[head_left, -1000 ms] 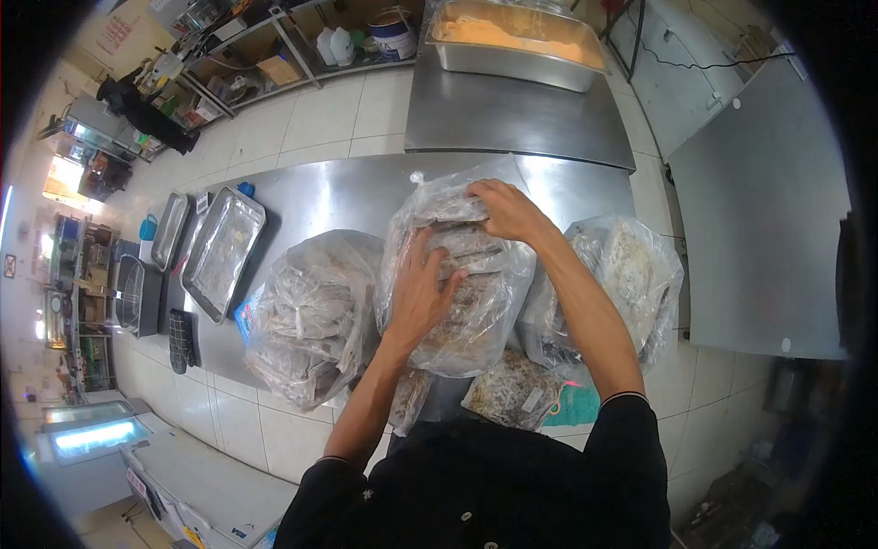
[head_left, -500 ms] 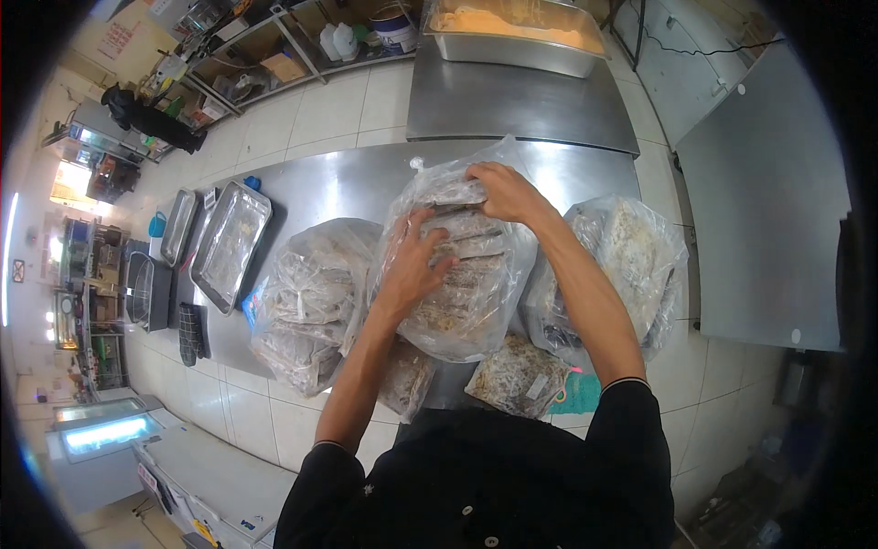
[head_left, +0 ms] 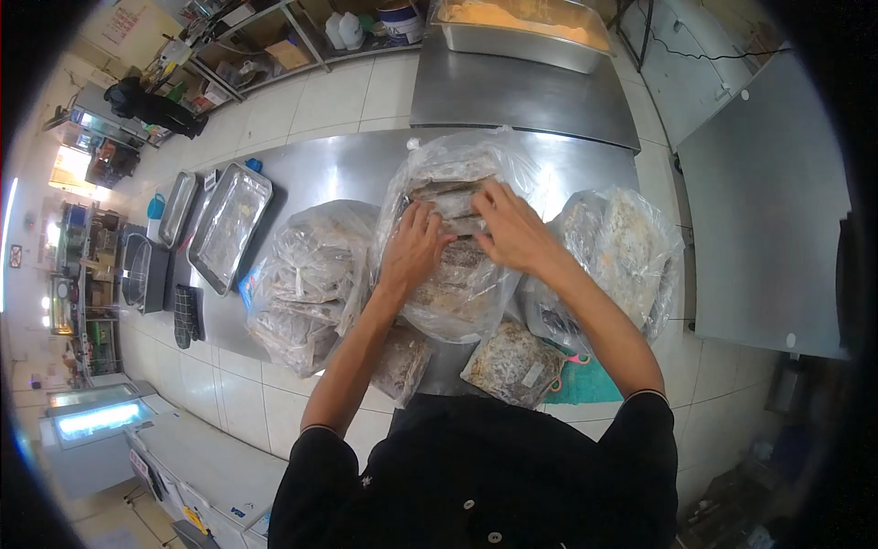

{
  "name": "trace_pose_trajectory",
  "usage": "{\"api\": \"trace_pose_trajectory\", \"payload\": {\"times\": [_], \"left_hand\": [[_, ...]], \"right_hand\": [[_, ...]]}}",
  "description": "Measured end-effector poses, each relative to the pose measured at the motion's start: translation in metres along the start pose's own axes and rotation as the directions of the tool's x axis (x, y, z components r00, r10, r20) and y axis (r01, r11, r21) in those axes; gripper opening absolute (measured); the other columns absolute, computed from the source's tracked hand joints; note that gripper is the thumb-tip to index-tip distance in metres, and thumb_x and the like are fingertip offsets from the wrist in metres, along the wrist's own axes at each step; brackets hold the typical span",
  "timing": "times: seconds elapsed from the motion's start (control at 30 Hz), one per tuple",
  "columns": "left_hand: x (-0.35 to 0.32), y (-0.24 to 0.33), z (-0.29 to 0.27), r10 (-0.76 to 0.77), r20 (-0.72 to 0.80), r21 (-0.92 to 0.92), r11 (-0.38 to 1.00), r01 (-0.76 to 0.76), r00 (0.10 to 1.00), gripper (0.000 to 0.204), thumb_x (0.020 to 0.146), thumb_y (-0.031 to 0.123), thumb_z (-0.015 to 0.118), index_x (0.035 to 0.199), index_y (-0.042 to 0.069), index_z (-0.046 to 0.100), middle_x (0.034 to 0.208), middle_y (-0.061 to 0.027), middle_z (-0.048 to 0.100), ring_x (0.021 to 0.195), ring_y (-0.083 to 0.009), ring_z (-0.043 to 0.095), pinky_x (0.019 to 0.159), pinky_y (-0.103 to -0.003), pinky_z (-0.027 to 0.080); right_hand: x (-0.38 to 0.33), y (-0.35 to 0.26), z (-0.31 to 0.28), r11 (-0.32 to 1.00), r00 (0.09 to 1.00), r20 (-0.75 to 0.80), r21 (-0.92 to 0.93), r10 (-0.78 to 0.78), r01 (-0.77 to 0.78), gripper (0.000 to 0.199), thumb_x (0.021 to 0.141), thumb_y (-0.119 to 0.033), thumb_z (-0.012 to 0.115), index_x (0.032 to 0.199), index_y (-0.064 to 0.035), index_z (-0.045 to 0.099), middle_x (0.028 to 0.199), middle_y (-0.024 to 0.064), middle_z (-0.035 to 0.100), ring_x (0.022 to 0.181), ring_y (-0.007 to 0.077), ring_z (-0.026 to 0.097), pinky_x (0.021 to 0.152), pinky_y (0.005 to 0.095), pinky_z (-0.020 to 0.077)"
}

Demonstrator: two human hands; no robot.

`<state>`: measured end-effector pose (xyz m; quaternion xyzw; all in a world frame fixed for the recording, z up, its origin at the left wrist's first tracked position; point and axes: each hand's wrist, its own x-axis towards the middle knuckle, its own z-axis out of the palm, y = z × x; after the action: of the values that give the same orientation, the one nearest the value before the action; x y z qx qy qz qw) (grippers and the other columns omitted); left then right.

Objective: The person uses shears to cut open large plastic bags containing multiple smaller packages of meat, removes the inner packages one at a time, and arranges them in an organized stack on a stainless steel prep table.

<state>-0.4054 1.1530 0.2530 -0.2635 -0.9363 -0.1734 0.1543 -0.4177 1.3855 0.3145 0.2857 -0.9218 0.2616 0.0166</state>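
Note:
A large clear plastic bag point(head_left: 512, 156) stands in the middle of the steel table, filled with several flat, greyish-brown wrapped packets stacked in a row. Both my hands are at its opening. My left hand point(head_left: 413, 249) curls its fingers over the left edge of a packet point(head_left: 460, 225). On that packet's right side my right hand point(head_left: 512, 231) is closed, fingers bent inward. Similar bags of packets flank it, one on the left point(head_left: 311, 279) and another on the right point(head_left: 629, 252). Nearer my body lie two loose packets, a left one point(head_left: 402, 361) and a right one point(head_left: 515, 368).
Pink-handled scissors point(head_left: 578, 360) lie by a green sheet point(head_left: 590, 382) at the near edge. Metal trays point(head_left: 230, 229) and a dark cloth point(head_left: 187, 316) are on the left. A deep steel pan point(head_left: 521, 44) of orange powder stands beyond. Another person point(head_left: 151, 105) is far left.
My right hand has come nearer and down from the bag's far rim to the packets beside my left hand. The bag's mouth is now wider, showing more of the packets.

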Motion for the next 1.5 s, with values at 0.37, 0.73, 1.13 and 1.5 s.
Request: {"api": "trace_pose_trajectory", "payload": {"times": [0.37, 0.73, 1.13, 1.5], "left_hand": [[-0.006, 0.017, -0.015, -0.11, -0.027, -0.189, 0.976, 0.103, 0.994, 0.044, 0.092, 0.025, 0.078, 0.123, -0.001, 0.059, 0.134, -0.0196, 0.059, 0.124, -0.041, 0.057, 0.103, -0.049, 0.048], [-0.113, 0.101, -0.038, -0.087, 0.093, -0.23, 0.967, 0.106, 0.992, 0.054, 0.085, 0.027, 0.082, 0.131, 0.008, 0.063, 0.138, -0.0147, 0.058, 0.127, -0.0383, 0.054, 0.108, -0.049, 0.042], [-0.113, 0.099, -0.034, -0.16, 0.018, -0.232, 0.959, 0.16, 0.987, 0.066, 0.084, 0.038, 0.082, 0.138, 0.007, 0.058, 0.139, -0.0145, 0.058, 0.13, -0.0336, 0.054, 0.102, -0.046, 0.042], [-0.098, 0.109, -0.02, -0.232, 0.02, -0.163, 0.959, 0.232, 0.973, 0.073, 0.074, 0.044, 0.087, 0.136, 0.014, 0.063, 0.135, -0.0102, 0.058, 0.124, -0.0308, 0.053, 0.094, -0.049, 0.039]], "right_hand": [[-0.024, 0.016, 0.035, 0.994, 0.999, -0.045, -0.109, -0.015, 0.01, 0.044, 0.084, -0.015, 0.081, 0.115, -0.0021, 0.053, 0.121, 0.016, 0.05, 0.116, 0.0365, 0.056, 0.085, 0.0463, 0.0586], [-0.016, 0.012, 0.037, 0.896, 0.966, -0.024, -0.38, -0.259, 0.231, 0.017, 0.083, -0.009, 0.069, 0.1, -0.0068, 0.066, 0.112, 0.0084, 0.059, 0.114, 0.027, 0.061, 0.075, 0.0407, 0.0603], [-0.021, 0.025, 0.05, 0.948, 0.969, 0.22, -0.268, -0.116, 0.174, 0.025, 0.084, -0.01, 0.067, 0.105, 0.0002, 0.076, 0.107, 0.0186, 0.063, 0.096, 0.0399, 0.068, 0.088, 0.0509, 0.0555], [-0.008, 0.01, 0.017, 0.998, 0.896, 0.444, -0.057, 0.004, 0.024, 0.049, 0.095, -0.023, 0.067, 0.136, 0.0034, 0.066, 0.119, 0.0301, 0.065, 0.111, 0.0451, 0.068, 0.1, 0.0496, 0.0537]]}}
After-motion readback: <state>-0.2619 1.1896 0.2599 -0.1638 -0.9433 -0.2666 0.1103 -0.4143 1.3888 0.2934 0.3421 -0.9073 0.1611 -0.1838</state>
